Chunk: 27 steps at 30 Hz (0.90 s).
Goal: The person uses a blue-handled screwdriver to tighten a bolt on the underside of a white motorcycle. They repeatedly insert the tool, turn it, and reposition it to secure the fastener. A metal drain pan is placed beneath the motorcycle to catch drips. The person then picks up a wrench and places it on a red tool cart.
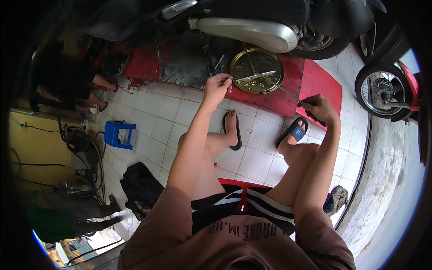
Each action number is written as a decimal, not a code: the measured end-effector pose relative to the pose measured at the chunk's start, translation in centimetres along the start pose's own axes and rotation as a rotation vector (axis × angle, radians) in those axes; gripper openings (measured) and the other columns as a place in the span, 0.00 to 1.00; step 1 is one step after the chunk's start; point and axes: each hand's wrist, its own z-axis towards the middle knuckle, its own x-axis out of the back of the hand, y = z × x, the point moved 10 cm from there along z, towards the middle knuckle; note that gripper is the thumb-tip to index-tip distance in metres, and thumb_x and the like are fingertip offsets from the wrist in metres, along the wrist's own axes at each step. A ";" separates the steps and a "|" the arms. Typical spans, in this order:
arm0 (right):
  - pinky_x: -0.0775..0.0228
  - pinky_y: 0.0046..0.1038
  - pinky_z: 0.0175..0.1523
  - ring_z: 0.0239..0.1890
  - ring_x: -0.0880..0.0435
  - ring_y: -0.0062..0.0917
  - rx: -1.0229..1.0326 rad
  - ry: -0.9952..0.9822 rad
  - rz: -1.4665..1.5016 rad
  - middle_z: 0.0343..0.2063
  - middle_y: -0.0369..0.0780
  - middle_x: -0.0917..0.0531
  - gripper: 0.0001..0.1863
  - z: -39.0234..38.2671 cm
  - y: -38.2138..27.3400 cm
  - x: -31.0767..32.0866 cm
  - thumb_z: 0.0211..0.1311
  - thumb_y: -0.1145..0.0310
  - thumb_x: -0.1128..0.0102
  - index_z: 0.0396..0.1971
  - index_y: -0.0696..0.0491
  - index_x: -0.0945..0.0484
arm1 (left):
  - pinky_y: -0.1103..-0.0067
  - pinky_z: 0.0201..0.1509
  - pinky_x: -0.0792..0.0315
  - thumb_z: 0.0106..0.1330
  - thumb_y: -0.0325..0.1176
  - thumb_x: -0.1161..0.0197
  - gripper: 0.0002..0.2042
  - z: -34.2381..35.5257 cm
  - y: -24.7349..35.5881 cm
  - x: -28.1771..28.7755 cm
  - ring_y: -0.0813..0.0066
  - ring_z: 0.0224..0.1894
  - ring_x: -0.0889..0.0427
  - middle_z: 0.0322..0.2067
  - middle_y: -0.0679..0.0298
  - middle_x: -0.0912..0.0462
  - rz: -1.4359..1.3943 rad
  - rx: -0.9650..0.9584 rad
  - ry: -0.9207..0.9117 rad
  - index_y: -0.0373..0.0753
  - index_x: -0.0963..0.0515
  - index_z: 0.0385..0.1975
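My left hand (218, 87) is closed in a pinch, its fingertips at the left rim of a round gold-coloured metal tray (253, 90). A bright straight metal bar (265, 74) crosses the tray, its left end close to these fingertips; whether they grip it I cannot tell. My right hand (320, 108) is closed round the near end of a thin metal rod (284, 91), which slants up to the bar over the tray. Rod and bar cross there; I cannot make out whether they are joined. Small details inside the tray are too unclear to name.
The tray rests on a red platform (288, 72) with a grey tread plate (186, 67). Beyond it stands a motorcycle with a silver engine cover (247, 35). Another wheel (382, 92) is at right. A blue stool (119, 134), black cloth (140, 183) and a person (63, 76) are left.
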 end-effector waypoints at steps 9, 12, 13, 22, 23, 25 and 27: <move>0.36 0.26 0.24 0.16 0.28 0.20 0.190 -0.014 0.005 0.13 0.39 0.23 0.12 2.1 -6.2 -3.1 0.54 0.70 0.44 0.33 0.61 0.16 | 0.82 0.34 0.23 0.71 0.30 0.49 0.07 3.3 1.4 -0.3 0.74 0.33 0.18 0.31 0.60 0.20 -0.355 0.009 -0.013 0.33 0.27 0.36; 0.38 0.25 0.23 0.16 0.29 0.18 0.213 -0.023 0.057 0.12 0.38 0.25 0.11 2.8 -7.0 -3.6 0.54 0.71 0.44 0.32 0.61 0.16 | 0.80 0.35 0.22 0.72 0.31 0.50 0.07 3.8 0.9 0.8 0.71 0.35 0.17 0.33 0.57 0.19 -0.440 0.011 -0.001 0.33 0.29 0.37; 0.38 0.25 0.23 0.16 0.29 0.18 0.204 -0.035 0.055 0.12 0.38 0.25 0.11 3.0 -7.3 -3.5 0.54 0.71 0.44 0.32 0.61 0.16 | 0.80 0.36 0.21 0.72 0.31 0.50 0.07 4.1 0.9 1.1 0.70 0.35 0.17 0.33 0.57 0.19 -0.447 0.005 0.008 0.33 0.29 0.38; 0.40 0.24 0.22 0.16 0.32 0.16 0.215 -0.093 0.112 0.12 0.36 0.27 0.11 3.7 -7.9 -4.9 0.57 0.73 0.46 0.34 0.61 0.17 | 0.80 0.36 0.21 0.72 0.32 0.50 0.08 4.0 0.9 2.5 0.67 0.36 0.15 0.33 0.56 0.19 -0.476 0.002 0.025 0.33 0.29 0.37; 0.40 0.24 0.22 0.16 0.32 0.16 0.218 -0.094 0.109 0.12 0.36 0.28 0.11 3.7 -7.9 -5.0 0.57 0.73 0.46 0.35 0.62 0.17 | 0.80 0.36 0.21 0.72 0.32 0.50 0.08 4.1 0.8 2.5 0.67 0.36 0.15 0.33 0.56 0.19 -0.482 -0.003 0.024 0.34 0.29 0.37; 0.40 0.24 0.22 0.15 0.33 0.16 0.221 -0.095 0.105 0.11 0.35 0.28 0.11 3.5 -7.9 -5.1 0.58 0.73 0.47 0.35 0.62 0.17 | 0.80 0.36 0.21 0.72 0.32 0.50 0.08 4.1 0.8 2.5 0.67 0.36 0.15 0.33 0.55 0.19 -0.481 -0.016 0.023 0.33 0.29 0.37; 0.40 0.24 0.22 0.15 0.33 0.16 0.219 -0.095 0.106 0.11 0.35 0.29 0.11 3.3 -7.9 -5.1 0.58 0.73 0.47 0.35 0.62 0.17 | 0.80 0.37 0.21 0.72 0.32 0.50 0.08 4.0 1.1 2.4 0.67 0.36 0.15 0.33 0.55 0.19 -0.468 -0.031 0.024 0.33 0.28 0.37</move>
